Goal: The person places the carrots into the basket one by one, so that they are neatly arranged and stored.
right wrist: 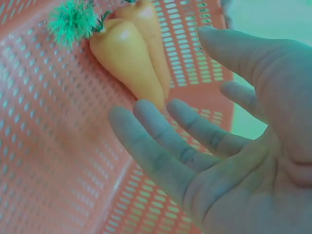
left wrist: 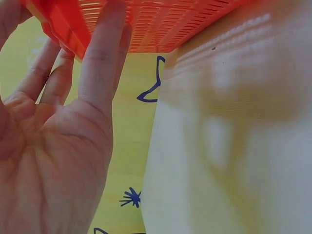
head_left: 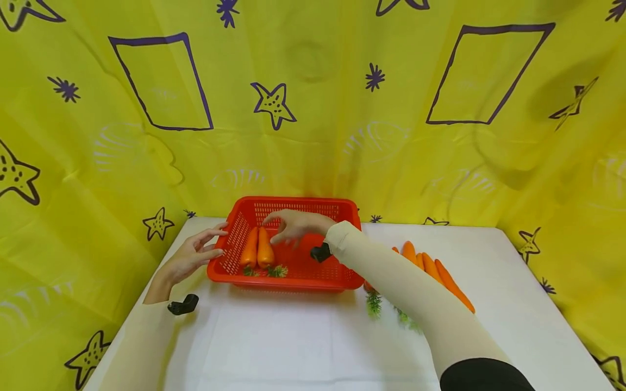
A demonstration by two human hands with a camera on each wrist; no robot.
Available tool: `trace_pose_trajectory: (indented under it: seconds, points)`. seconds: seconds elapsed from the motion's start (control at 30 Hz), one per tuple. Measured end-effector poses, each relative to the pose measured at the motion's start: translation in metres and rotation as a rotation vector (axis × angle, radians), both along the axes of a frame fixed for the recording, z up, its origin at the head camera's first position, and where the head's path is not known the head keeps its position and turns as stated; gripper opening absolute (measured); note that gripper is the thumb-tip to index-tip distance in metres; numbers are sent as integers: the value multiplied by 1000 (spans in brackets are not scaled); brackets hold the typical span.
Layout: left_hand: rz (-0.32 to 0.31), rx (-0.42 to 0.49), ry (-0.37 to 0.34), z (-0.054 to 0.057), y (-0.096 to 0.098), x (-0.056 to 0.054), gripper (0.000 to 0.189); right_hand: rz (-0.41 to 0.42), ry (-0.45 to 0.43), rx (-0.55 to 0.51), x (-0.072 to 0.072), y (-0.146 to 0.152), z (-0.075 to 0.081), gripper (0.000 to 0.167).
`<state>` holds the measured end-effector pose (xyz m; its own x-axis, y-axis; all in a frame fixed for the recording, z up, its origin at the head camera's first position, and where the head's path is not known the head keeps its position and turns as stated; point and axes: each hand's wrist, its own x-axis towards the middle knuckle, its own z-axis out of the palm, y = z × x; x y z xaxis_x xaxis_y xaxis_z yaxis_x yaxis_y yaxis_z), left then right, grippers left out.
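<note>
Two orange carrots (head_left: 265, 248) with green leafy tops lie side by side in the left part of a red perforated basket (head_left: 293, 284). My right hand (head_left: 299, 224) is over the basket, just right of the carrots, its fingers spread and holding nothing. In the right wrist view, a gap separates that hand (right wrist: 234, 161) from the carrots (right wrist: 124, 53). My left hand (head_left: 188, 256) touches the basket's left side with extended fingers. From the left wrist, the hand (left wrist: 53, 146) appears beside the red basket wall (left wrist: 161, 24).
Several more carrots (head_left: 452, 285) lie on the white table (head_left: 274, 336) to the right, partly hidden by my right forearm. Green tops (head_left: 374, 304) show near the basket's right corner. A yellow patterned curtain (head_left: 318, 146) hangs behind and along both sides.
</note>
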<state>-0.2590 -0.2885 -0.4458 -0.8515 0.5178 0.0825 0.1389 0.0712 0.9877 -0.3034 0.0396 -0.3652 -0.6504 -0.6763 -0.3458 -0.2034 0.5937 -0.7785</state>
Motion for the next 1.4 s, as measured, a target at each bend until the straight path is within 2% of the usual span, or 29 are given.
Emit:
trace_pose_trajectory:
  seconds: [0.37,0.63,1.03,1.27,1.4]
  points:
    - [8,-29,16,0,-4,4,47,46,94,2,5,37,24,65]
    - [8,-7,15,-3,-2,0,46,55,204,6,14,76,45,63]
    - [-2,29,-15,-4,0,-1,48,-18,341,-86,40,151,59,62]
    - [-4,40,-13,-5,0,-2,46,-127,438,-65,63,199,59,61]
    - [-4,47,-7,-8,0,-2,45,-163,492,-48,75,228,58,61]
